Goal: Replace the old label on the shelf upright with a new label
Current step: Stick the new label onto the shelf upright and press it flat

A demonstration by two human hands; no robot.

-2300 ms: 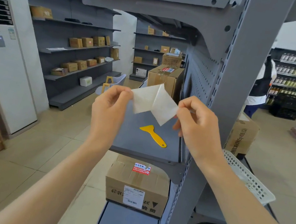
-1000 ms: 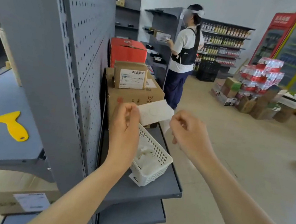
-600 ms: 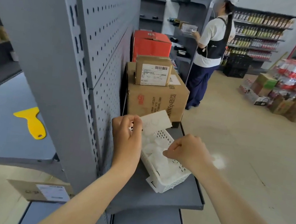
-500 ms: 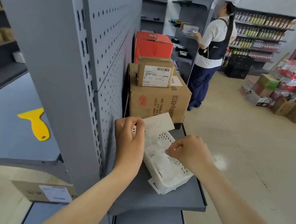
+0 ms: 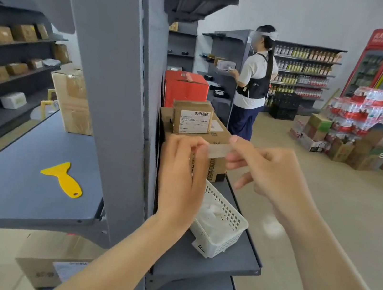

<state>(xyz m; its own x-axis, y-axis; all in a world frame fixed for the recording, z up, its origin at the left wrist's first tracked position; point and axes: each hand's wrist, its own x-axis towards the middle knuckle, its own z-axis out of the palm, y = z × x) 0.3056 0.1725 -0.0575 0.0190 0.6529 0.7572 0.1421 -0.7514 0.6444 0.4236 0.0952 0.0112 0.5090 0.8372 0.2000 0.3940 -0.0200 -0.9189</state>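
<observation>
Both hands pinch a small whitish label [image 5: 217, 149], seen nearly edge-on, in front of the cardboard boxes. My left hand [image 5: 181, 176] grips its left end and my right hand [image 5: 266, 174] its right end. The grey shelf upright [image 5: 107, 96] stands just left of my left hand; no label shows on its visible face. Below my hands a white plastic basket [image 5: 221, 225] with white paper scraps sits on the right-hand shelf. A yellow scraper [image 5: 64, 180] lies on the left-hand shelf.
Stacked cardboard boxes [image 5: 190, 129] and a red box [image 5: 185, 88] fill the right-hand shelf behind the basket. A person [image 5: 253, 79] stands at a far shelf. Bottle packs [image 5: 359, 108] and boxes lie on the floor at right. Another box [image 5: 47, 270] sits below.
My right hand dipped to the basket, then rose and took the label's right end. The label went from a single-hand hold above the basket to a two-hand hold higher up. The view swung left.
</observation>
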